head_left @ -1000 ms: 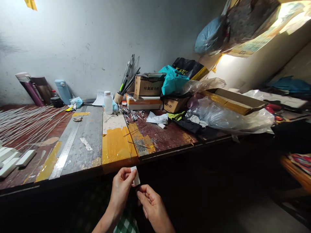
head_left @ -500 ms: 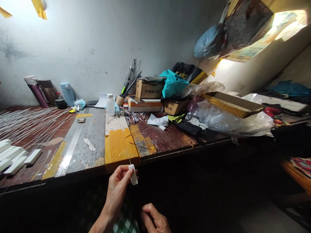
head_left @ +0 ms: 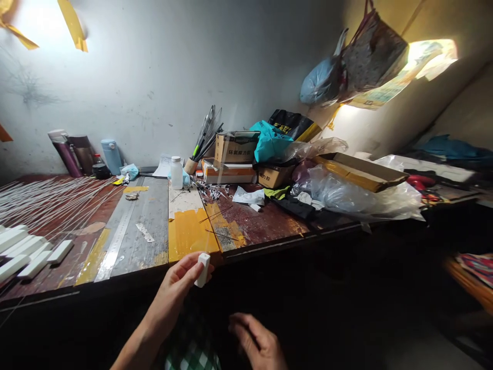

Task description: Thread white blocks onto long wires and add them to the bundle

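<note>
My left hand (head_left: 188,273) pinches a small white block (head_left: 202,270) between thumb and fingers, just in front of the table's edge. From the block's top a thin, pale rod rises, smeared by motion. Lower and to the right, my right hand (head_left: 259,340) is loosely bent, with a gap between thumb and forefinger and nothing visible in it. Its fingertips are blurred. On the table's left lie several similar white blocks (head_left: 36,263) with thin pale rods (head_left: 73,198) stretching back from them.
Yellow tape (head_left: 188,234) covers the table edge before me, beside a metal ruler (head_left: 118,241). Behind stand a white bottle (head_left: 176,173), flasks (head_left: 111,156) and cardboard boxes (head_left: 234,148). Plastic bags (head_left: 339,187) and an open carton (head_left: 362,172) fill the right side.
My left hand has shifted slightly left and up with the white block, and the rod now appears blurred. The right hand has moved a little right, its thumb and forefinger further apart. The camera view has shifted.
</note>
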Action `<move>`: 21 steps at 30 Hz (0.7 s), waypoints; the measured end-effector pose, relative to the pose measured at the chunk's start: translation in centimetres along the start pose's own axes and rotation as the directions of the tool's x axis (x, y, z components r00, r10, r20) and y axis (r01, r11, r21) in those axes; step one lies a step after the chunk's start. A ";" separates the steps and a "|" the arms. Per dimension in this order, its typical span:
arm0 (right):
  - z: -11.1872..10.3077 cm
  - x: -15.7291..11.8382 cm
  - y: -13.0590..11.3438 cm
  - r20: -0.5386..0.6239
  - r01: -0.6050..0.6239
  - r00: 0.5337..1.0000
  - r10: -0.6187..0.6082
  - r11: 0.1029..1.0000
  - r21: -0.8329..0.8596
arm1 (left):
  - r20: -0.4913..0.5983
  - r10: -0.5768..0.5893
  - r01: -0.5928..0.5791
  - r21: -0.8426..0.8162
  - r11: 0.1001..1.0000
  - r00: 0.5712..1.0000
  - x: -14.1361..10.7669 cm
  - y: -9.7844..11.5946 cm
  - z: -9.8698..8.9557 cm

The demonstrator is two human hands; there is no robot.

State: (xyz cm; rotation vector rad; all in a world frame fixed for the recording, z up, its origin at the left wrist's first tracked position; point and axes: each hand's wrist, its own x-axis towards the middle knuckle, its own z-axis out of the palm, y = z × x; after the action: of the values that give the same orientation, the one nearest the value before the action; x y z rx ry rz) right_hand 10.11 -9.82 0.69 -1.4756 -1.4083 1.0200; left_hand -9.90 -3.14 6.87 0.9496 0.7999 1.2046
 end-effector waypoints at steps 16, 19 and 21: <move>-1.3 5.5 -8.4 -0.146 0.138 0.986 -0.080 0.884 0.446 | 0.197 -0.077 -0.020 0.447 0.894 0.977 -2.8 -0.2 0.0; -1.0 5.2 -7.5 -0.142 0.102 0.989 -0.040 0.880 0.463 | 0.171 -0.039 -0.056 0.517 0.854 0.984 -3.1 -0.9 0.2; -0.5 5.1 -6.9 -0.126 0.080 0.992 -0.023 0.880 0.469 | 0.160 -0.021 -0.068 0.527 0.847 0.987 -3.1 -1.4 0.4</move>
State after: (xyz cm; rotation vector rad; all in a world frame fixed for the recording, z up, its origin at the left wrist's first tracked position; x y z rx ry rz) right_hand 8.52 -4.58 7.36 -1.1072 -1.0129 1.1282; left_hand -9.57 -6.35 5.75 1.4957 1.0185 0.9196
